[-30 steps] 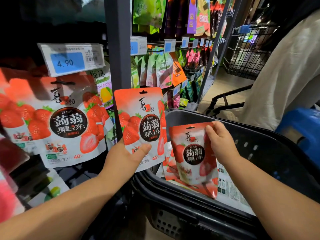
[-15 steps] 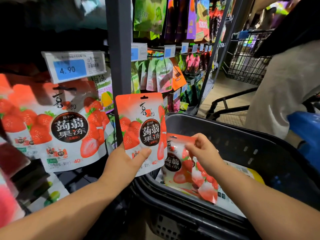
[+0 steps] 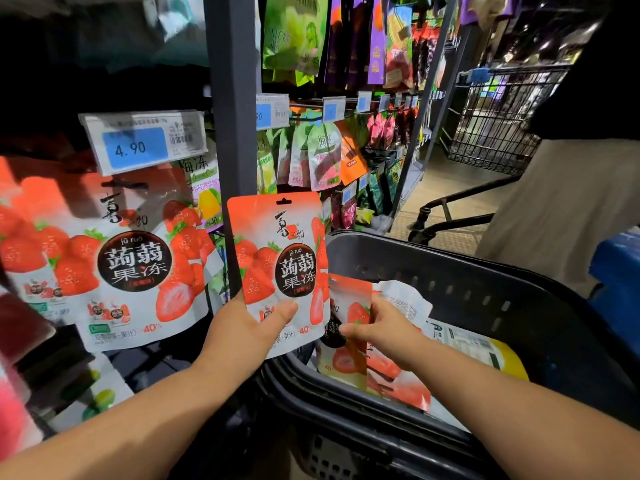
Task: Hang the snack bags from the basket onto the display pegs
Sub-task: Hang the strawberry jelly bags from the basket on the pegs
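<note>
1. One hung bag [image 3: 131,265] is dangling at far left under a tag [image 3: 138,147] reading "4.90".
2. The left hand [image 3: 242,336] is gripping a held bag [image 3: 280,265] upright, printed "jǔ ruò" and "40%".
3. The right hand [image 3: 384,327] is pinching a second bag [image 3: 349,306] above the basket [image 3: 485,282], and its fingers are covering that label.
4. The basket is holding loose bags [image 3: 460,341], mostly hidden.

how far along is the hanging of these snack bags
Done: at least one strawberry bag hangs on the peg under the 4.90 price tag. In hand: the left hand holds a second bag upright, not yet on a peg, and the right hand grips a third bag over the basket. Left: both held bags, plus more bags lying in the basket.
</note>
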{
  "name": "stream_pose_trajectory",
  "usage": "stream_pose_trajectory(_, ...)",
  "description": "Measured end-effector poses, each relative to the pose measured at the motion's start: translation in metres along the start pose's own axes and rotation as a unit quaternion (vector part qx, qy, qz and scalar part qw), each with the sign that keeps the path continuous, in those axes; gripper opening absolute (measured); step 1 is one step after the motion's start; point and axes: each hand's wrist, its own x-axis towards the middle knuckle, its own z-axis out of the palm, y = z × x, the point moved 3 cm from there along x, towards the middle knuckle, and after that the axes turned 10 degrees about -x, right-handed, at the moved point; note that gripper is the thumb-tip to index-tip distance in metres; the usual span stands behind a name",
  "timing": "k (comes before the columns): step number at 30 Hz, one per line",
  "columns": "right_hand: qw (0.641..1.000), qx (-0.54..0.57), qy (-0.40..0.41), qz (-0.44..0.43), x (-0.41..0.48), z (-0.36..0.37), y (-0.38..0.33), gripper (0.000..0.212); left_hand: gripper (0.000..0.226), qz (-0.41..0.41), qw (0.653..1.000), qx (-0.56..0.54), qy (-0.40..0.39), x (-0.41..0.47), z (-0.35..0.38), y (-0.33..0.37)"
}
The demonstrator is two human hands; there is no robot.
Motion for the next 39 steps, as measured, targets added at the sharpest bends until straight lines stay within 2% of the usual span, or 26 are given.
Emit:
stream_pose_trajectory(6, 0.993, -0.107, -0.047, 0.021, -0.004, 0.003, 0.001, 0.005, 0.015, -0.001, 1.0, -0.004, -0.003, 0.0, 0.0, -0.001)
stream_pose_trajectory(8, 0.988, -0.149, -0.026, 0.038, -0.002, 0.001, 0.005, 0.017, 0.012, -0.005, 1.0, -0.01, 0.001, 0.0, 0.0, -0.002)
stream_pose_trajectory(12, 0.995, -0.044, 0.017, 0.088, 0.005, -0.01, 0.023, 0.024, 0.008, -0.012, 0.999, -0.033, 0.008, -0.002, -0.003, -0.005)
stream_pose_trajectory(16, 0.992, 0.035, 0.107, 0.053, 0.006, -0.04, 0.01, 0.02, 0.018, -0.023, 0.998, -0.052, 0.006, -0.004, -0.009, -0.003)
stream_pose_trajectory(19, 0.983, 0.14, 0.116, 0.021, -0.002, -0.052, -0.019, 0.021, 0.015, -0.028, 0.999, -0.044, 0.014, -0.007, -0.017, 0.003)
stream_pose_trajectory(24, 0.981, 0.161, 0.105, -0.009, -0.021, -0.058, -0.06, 0.024, 0.016, -0.046, 0.996, -0.074, 0.035, -0.006, -0.024, 0.018)
stream_pose_trajectory(27, 0.983, 0.157, 0.089, -0.028, -0.03, -0.046, -0.083, 0.026, 0.019, -0.06, 0.991, -0.117, 0.008, -0.011, -0.023, 0.037)
stream_pose_trajectory(31, 0.982, 0.149, 0.101, -0.058, -0.041, -0.03, -0.107, 0.047, 0.031, -0.084, 0.978, -0.187, -0.04, -0.031, -0.025, 0.055)
stream_pose_trajectory(33, 0.984, 0.128, 0.098, -0.08, -0.05, -0.021, -0.12, 0.041, 0.041, -0.084, 0.974, -0.204, -0.051, -0.045, -0.029, 0.06)
stream_pose_trajectory(36, 0.979, 0.148, 0.096, -0.098, -0.061, -0.007, -0.135, 0.018, 0.039, -0.072, 0.974, -0.214, -0.032, -0.062, -0.044, 0.07)
stream_pose_trajectory(39, 0.976, 0.148, 0.111, -0.115, -0.068, 0.005, -0.147, 0.016, 0.041, -0.054, 0.976, -0.211, 0.022, -0.072, -0.065, 0.075)
